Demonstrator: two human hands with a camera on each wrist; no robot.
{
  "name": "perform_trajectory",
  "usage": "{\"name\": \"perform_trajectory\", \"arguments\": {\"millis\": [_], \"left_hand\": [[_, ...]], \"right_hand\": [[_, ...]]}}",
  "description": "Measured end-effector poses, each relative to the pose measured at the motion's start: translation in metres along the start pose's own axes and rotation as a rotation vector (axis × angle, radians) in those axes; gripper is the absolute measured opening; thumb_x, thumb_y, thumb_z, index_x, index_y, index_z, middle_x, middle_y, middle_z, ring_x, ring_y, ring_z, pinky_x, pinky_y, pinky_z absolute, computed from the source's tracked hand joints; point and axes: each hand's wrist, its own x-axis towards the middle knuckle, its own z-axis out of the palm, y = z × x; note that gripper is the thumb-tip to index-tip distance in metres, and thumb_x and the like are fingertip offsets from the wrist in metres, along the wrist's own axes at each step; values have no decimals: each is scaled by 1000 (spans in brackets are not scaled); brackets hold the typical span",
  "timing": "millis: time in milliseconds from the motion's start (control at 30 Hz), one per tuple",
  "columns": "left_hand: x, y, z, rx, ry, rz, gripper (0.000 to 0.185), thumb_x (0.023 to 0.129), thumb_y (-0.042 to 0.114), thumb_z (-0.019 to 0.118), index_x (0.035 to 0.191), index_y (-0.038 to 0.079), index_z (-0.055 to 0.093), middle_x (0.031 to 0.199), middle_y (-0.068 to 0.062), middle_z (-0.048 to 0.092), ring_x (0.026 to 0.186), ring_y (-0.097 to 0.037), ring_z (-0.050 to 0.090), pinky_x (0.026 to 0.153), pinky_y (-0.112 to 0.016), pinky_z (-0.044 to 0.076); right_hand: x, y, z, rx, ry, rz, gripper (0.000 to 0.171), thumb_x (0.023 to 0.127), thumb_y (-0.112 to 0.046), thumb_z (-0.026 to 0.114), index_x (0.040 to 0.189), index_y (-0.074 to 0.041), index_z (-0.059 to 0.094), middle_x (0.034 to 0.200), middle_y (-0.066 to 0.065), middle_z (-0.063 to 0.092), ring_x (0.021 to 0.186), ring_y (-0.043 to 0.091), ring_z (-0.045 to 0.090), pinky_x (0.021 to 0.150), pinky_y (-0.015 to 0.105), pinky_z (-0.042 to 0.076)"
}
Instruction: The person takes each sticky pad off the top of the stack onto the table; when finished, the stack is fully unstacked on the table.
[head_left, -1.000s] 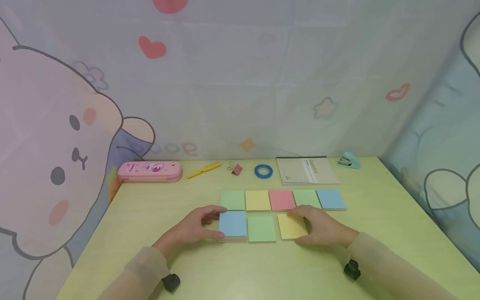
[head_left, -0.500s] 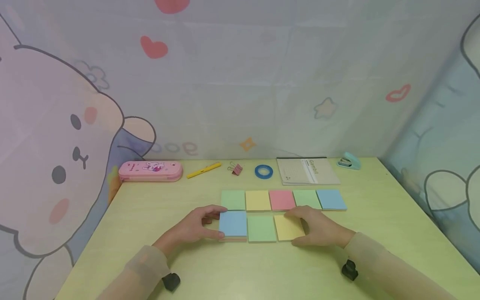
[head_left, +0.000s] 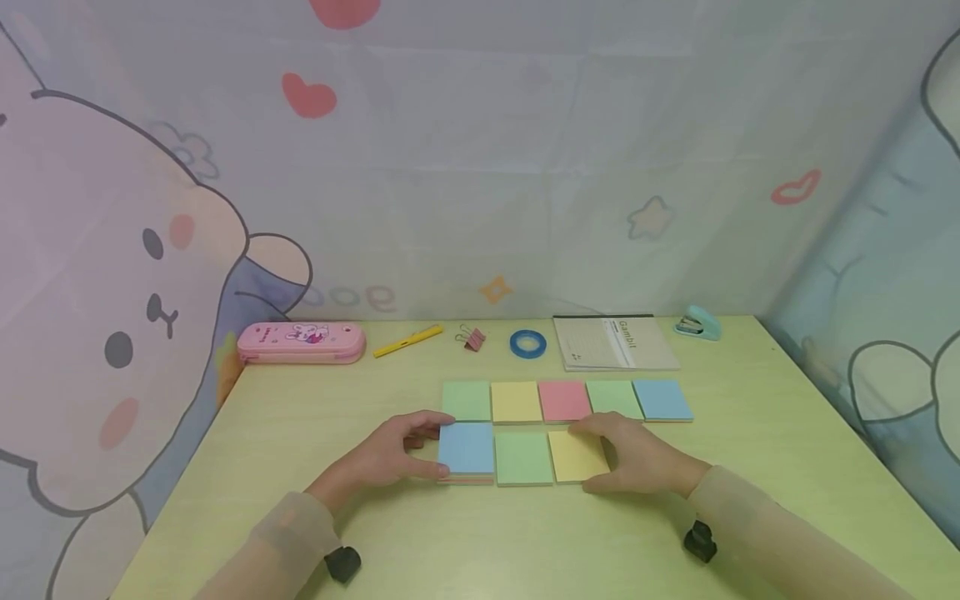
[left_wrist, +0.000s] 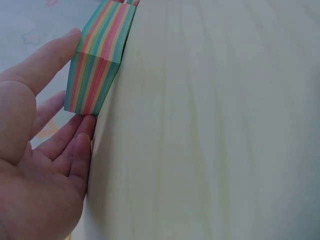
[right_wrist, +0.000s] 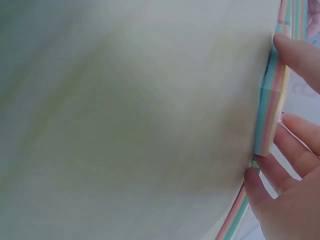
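Two rows of square sticky note pads lie on the table. In the front row, my left hand (head_left: 397, 450) grips the left side of a blue-topped stack (head_left: 466, 447), thumb at its near corner and fingers at the far one. Its striped edges (left_wrist: 95, 80) show many colour layers in the left wrist view. My right hand (head_left: 637, 457) holds a yellow-topped pad (head_left: 577, 456) by its right side between thumb and fingers. That pad is thinner, with blue, pink and yellow layers (right_wrist: 267, 120) in the right wrist view. Between the two lies a green-topped pad (head_left: 523, 458).
The back row holds green (head_left: 466, 400), yellow (head_left: 515, 401), pink (head_left: 564, 400), green (head_left: 611, 397) and blue (head_left: 663, 399) pads. Behind them lie a pink pencil case (head_left: 302, 343), yellow pen (head_left: 408, 341), binder clip (head_left: 473, 338), blue tape roll (head_left: 527, 343), notebook (head_left: 615, 342) and stapler (head_left: 697, 322).
My right hand has slid the yellow-topped pad slightly left, narrowing the gap to the green-topped one, and has stayed still over the last half second. My left hand has not moved.
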Motion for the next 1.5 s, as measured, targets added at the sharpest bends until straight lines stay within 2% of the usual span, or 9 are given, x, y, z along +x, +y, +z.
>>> {"name": "perform_trajectory", "arguments": {"millis": [167,333,467,667,767,933,1100,1333,1500], "left_hand": [[0,-1,0,1,-1,-9,66,87,27,89,145,14,61,139,-7,65,127,-28,61,110,-52,46],[0,-1,0,10,-2,-4,67,87,28,89,146,12,60,139,-8,65,127,-29,61,110,-51,47],[0,-2,0,0,-3,-7,67,87,27,89,146,13,60,139,-7,65,128,-29,61,111,-52,46],[2,-3,0,-28,-12,-6,67,87,26,89,146,13,60,140,-6,65,128,-29,60,112,-54,45],[3,-5,0,-33,-16,4,66,88,26,88,146,13,59,140,-6,65,129,-29,61,111,-55,45],[3,-7,0,-24,-16,19,66,89,26,87,147,14,58,139,-4,66,129,-28,61,110,-53,45],[2,-9,0,-24,-17,27,66,89,25,87,147,13,57,138,-4,67,129,-28,61,110,-53,45],[1,-8,-3,-21,-28,26,71,88,25,88,150,11,55,145,-7,62,132,-30,60,111,-52,44],[0,-6,-3,-14,-30,16,73,86,23,90,149,11,56,149,-8,60,134,-30,58,114,-52,42]], "right_hand": [[6,-10,-3,20,40,-5,77,82,-42,90,143,-5,60,141,7,65,131,30,60,112,53,47],[21,-29,0,126,72,-38,74,86,-42,88,144,-6,60,142,4,65,130,26,62,110,49,50],[39,-50,10,226,54,-36,78,88,-45,85,149,-7,55,148,4,60,135,28,58,112,49,48],[69,-75,29,299,36,-38,83,86,-43,88,151,-7,53,152,4,58,141,25,54,115,47,46],[80,-86,37,300,22,-45,83,84,-41,90,151,-7,54,148,6,60,135,25,57,113,48,46],[92,-99,49,250,-5,-90,82,83,-37,91,149,-5,53,141,6,62,122,22,59,102,41,52],[97,-104,54,171,3,-99,80,83,-32,91,148,-5,53,139,6,63,119,22,59,98,40,52],[94,-96,52,162,25,-94,78,83,-31,91,147,-7,55,137,4,62,118,19,58,97,38,53],[79,-81,33,163,41,-48,79,81,-30,91,148,-9,55,139,2,61,117,17,57,95,36,54]]}}
